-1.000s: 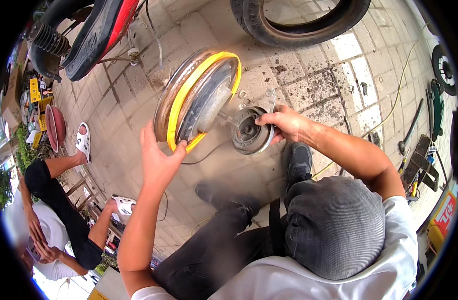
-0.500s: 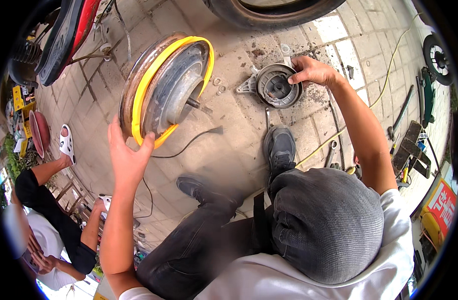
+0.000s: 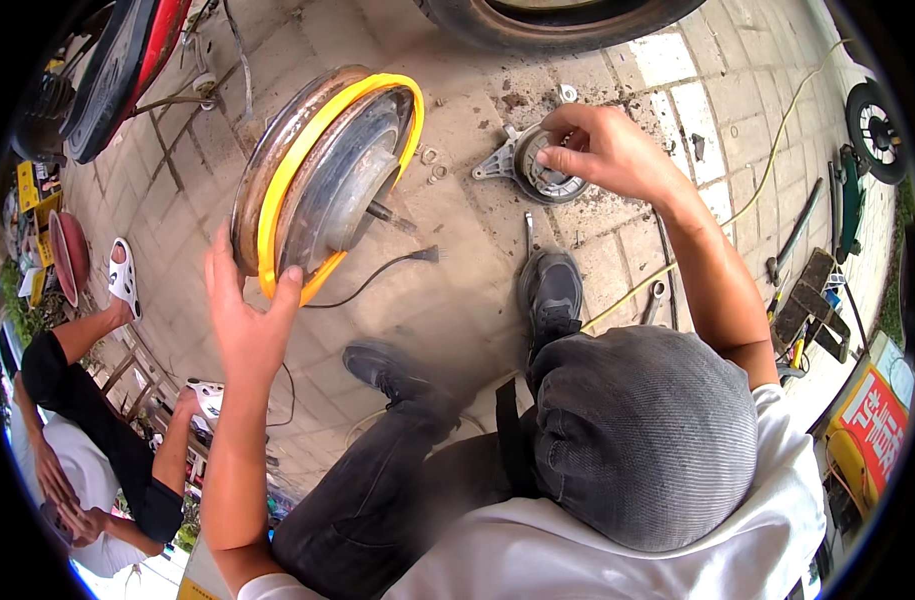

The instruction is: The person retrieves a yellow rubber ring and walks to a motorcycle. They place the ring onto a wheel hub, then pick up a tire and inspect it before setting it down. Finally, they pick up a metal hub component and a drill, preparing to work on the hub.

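Note:
A rusty wheel rim with a motor hub (image 3: 322, 185) stands tilted on the paving, a yellow band (image 3: 269, 215) around it and an axle sticking out. My left hand (image 3: 249, 305) grips its near lower edge, thumb on the band side and fingers behind. To the right, a round grey metal brake plate (image 3: 497, 166) with a bracket arm lies on the ground. Over its right part is my right hand (image 3: 607, 150), thumb and forefinger apart, with nothing visible between them. The hand hides part of the plate; whether it touches it is unclear.
A tyre (image 3: 567, 28) lies at the far edge. A black cable (image 3: 377, 268), small rings (image 3: 432, 160) and wrenches (image 3: 655, 300) lie around. Tools and a small wheel (image 3: 874, 130) are at right. At left another person sits near a red basin (image 3: 69, 258).
My right hand has left the brake plate's right rim and moved left over the plate. My left hand keeps its hold on the wheel rim.

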